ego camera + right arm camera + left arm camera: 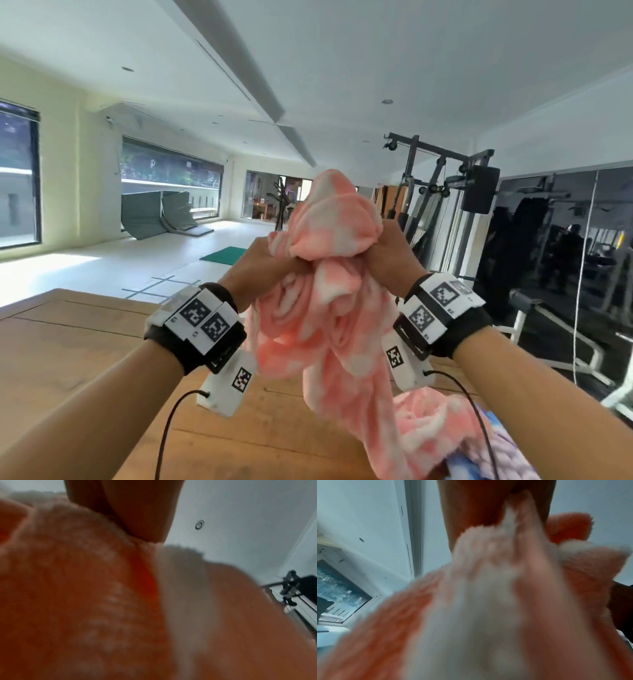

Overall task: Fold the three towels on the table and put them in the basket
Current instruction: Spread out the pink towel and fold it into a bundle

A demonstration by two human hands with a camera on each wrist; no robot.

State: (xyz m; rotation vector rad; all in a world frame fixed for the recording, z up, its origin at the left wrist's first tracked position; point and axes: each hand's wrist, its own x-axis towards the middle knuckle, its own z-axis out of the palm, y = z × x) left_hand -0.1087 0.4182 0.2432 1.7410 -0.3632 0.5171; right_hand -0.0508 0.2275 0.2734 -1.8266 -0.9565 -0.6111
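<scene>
I see both hands raised above the wooden counter (85, 346), side by side, each grip clenched on the pink-and-white towel (329, 329). Left hand (262, 270) bunches the cloth at its upper edge; right hand (388, 255) grasps the wad just beside it. The towel hangs crumpled, its lower end trailing onto the counter near a blue-and-lilac cloth (507, 455) (wrist views blurred, mostly fleece). Weight machine (442, 205) stands behind.

Daylight from the windows (171, 178) brightens the wide-angle head view; both wrist views are dim and blurred
</scene>
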